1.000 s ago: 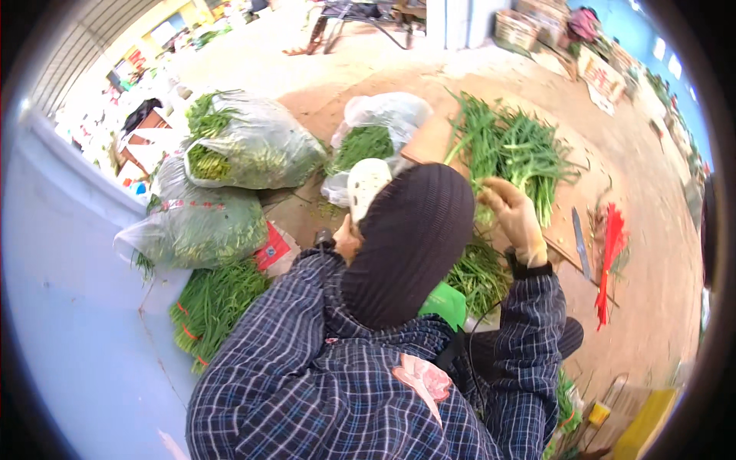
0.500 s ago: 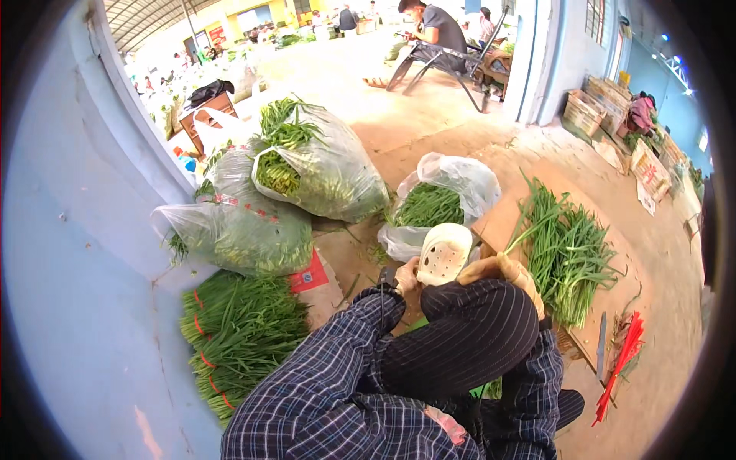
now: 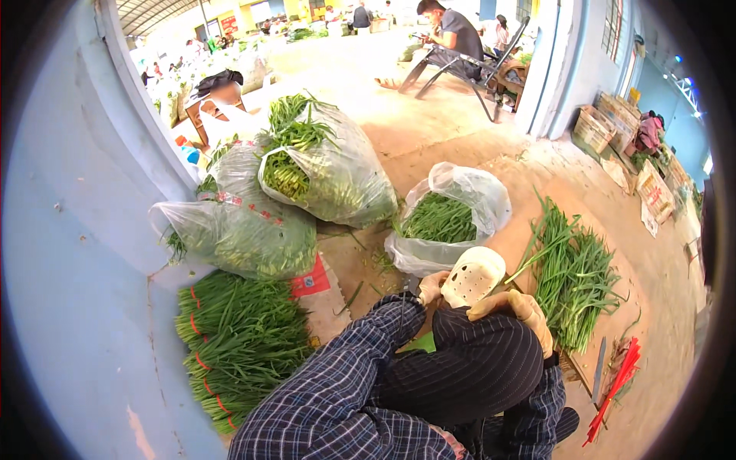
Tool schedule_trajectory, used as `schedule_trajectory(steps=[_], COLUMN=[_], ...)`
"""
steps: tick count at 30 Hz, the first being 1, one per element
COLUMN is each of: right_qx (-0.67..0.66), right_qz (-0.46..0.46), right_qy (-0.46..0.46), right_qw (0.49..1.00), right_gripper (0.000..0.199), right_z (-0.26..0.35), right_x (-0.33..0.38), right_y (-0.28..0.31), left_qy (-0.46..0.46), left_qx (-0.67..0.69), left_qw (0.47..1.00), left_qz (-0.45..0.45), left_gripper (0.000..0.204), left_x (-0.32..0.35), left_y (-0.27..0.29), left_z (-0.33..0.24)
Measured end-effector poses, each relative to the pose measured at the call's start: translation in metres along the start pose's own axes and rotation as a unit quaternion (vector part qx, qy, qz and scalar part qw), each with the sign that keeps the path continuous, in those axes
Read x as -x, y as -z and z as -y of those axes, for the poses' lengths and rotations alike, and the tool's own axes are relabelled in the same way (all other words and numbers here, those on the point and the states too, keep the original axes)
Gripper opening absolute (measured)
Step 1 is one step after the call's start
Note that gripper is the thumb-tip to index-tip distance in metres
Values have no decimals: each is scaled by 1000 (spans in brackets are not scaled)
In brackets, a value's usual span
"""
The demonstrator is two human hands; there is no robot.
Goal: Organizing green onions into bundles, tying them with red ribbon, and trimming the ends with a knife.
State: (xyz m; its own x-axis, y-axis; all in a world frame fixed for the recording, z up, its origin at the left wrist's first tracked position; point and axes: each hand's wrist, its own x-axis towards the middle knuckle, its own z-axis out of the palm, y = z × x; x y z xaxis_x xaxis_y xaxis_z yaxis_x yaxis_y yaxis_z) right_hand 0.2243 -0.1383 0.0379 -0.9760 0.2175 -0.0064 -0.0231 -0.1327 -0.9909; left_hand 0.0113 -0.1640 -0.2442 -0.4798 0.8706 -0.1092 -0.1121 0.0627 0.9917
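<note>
A cream clog with holes [image 3: 474, 277] is on my raised foot, beyond my bent leg in striped dark trousers [image 3: 468, 364]. My left hand [image 3: 433, 287], in a pale glove, is closed against the clog's left edge; its fingertips are partly hidden. My right hand [image 3: 527, 313], in a tan glove, lies over the trouser leg near the clog's opening. Its fingers are bent and pressed together, and what they hold, if anything, is hidden. Loose green stalks [image 3: 575, 276] lie on a board [image 3: 537, 222] just right of that hand.
Tied green bundles [image 3: 241, 345] are stacked by the blue wall [image 3: 77, 268] at left. Two stuffed plastic bags [image 3: 337, 180] stand ahead, beside an open bag of greens [image 3: 494, 203]. At right lie a knife [image 3: 599, 368] and red ties [image 3: 617, 387]. A person [image 3: 460, 38] sits farther off.
The whole view has shifted slightly, so things sit lower and mostly farther right. Relative to the clog, my right hand has come down from its side toward the trouser leg. My left hand stays beside the clog.
</note>
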Motion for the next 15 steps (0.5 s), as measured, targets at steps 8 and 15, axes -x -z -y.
schedule_trajectory(steps=[8, 15], right_qx=[5, -69], right_qz=[-5, 2], right_qy=[-3, -11], right_qw=[1000, 998], right_gripper=[60, 59], right_z=[0, -19], right_x=[1, -9], right_y=[-3, 8], left_qy=[31, -10], left_qx=[75, 120], left_qw=[997, 992], left_qz=[18, -41], left_gripper=[35, 32], left_x=[-1, -26], left_y=[14, 25], left_z=[19, -27])
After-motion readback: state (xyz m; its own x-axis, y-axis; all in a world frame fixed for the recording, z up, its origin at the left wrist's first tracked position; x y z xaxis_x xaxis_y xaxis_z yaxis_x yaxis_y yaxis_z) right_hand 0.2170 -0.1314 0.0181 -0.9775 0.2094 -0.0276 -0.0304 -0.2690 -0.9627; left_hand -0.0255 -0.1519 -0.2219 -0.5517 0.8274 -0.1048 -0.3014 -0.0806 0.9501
